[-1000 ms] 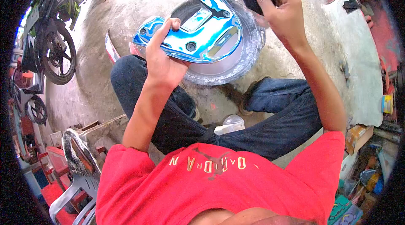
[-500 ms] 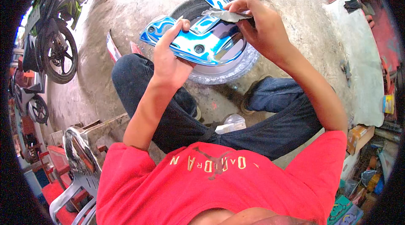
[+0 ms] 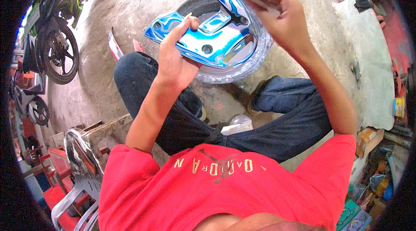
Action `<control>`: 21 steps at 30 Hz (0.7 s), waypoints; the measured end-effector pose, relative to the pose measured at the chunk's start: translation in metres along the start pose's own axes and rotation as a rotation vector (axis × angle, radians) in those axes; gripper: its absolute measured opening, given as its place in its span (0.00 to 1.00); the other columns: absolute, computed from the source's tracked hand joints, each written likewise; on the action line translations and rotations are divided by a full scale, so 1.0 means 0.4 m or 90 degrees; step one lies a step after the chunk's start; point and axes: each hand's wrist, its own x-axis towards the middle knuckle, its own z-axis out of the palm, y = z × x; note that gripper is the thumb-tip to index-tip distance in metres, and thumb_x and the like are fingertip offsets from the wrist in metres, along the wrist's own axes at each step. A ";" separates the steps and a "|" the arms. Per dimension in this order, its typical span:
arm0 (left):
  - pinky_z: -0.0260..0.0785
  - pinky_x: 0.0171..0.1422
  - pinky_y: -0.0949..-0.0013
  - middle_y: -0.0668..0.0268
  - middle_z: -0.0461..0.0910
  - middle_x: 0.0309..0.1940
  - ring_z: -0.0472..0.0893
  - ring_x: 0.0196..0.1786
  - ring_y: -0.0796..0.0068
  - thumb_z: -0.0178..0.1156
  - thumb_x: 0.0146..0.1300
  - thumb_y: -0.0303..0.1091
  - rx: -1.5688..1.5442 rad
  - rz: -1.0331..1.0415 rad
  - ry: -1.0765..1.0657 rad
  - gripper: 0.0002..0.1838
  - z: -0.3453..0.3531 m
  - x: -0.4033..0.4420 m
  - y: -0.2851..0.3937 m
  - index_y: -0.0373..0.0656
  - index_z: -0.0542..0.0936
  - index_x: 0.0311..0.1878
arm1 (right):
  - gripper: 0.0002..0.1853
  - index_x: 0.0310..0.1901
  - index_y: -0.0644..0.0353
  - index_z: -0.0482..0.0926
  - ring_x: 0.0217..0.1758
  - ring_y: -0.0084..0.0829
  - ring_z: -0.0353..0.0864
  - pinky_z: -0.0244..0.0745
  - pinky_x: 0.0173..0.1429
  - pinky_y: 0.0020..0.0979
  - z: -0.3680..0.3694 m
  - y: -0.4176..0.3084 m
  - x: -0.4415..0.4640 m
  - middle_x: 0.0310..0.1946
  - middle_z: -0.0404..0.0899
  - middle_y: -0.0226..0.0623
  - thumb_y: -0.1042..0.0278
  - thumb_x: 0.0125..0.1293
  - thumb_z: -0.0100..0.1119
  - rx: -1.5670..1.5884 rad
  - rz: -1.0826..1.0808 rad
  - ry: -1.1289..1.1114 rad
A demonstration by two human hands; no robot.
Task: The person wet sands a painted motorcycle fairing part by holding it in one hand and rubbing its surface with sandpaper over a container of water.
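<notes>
My left hand (image 3: 175, 60) grips the lower left side of a glossy blue and chrome-like motorcycle panel (image 3: 193, 45), thumb on top and fingers underneath. The panel has round mounting holes and a long arm reaching up to the right. Close to the tip of that arm is my right hand (image 3: 279, 12), its fingers closed and smeared by motion. A thin crumpled grey cloth (image 3: 266, 6) shows only partly between those fingers. Beneath the panel lies a wheel with its tyre (image 3: 255, 64), flat on the floor.
Motorcycles (image 3: 58, 49) stand at the left. Red and white panel pieces (image 3: 115, 45) lie beside my knee. A white plastic chair (image 3: 80, 183) is at lower left. On the right are a pale board (image 3: 368, 66), a cardboard box (image 3: 368, 141) and a yellow tub (image 3: 398, 107).
My right hand has moved right and slightly up, off the panel's middle toward its upper tip, taking the grey cloth along. The left hand and panel have barely shifted.
</notes>
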 end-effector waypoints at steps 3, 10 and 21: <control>0.77 0.53 0.59 0.68 0.77 0.38 0.82 0.46 0.68 0.52 0.75 0.39 0.018 0.009 -0.001 0.09 -0.002 0.000 0.003 0.46 0.73 0.40 | 0.17 0.48 0.61 0.73 0.56 0.41 0.85 0.77 0.62 0.34 0.006 -0.029 -0.024 0.52 0.84 0.47 0.84 0.57 0.61 -0.160 -0.068 -0.149; 0.77 0.50 0.64 0.71 0.77 0.38 0.82 0.45 0.73 0.53 0.75 0.40 0.017 0.028 0.032 0.09 0.006 -0.004 0.008 0.47 0.75 0.40 | 0.20 0.49 0.58 0.77 0.60 0.43 0.82 0.78 0.62 0.37 0.032 -0.014 -0.039 0.56 0.82 0.43 0.80 0.53 0.68 -0.161 -0.105 -0.181; 0.76 0.52 0.63 0.71 0.78 0.37 0.82 0.45 0.73 0.53 0.75 0.39 0.004 0.036 0.030 0.08 0.002 -0.007 0.018 0.46 0.75 0.41 | 0.18 0.48 0.56 0.77 0.60 0.46 0.81 0.78 0.61 0.39 0.048 -0.021 -0.047 0.56 0.82 0.42 0.77 0.55 0.69 -0.135 -0.129 -0.172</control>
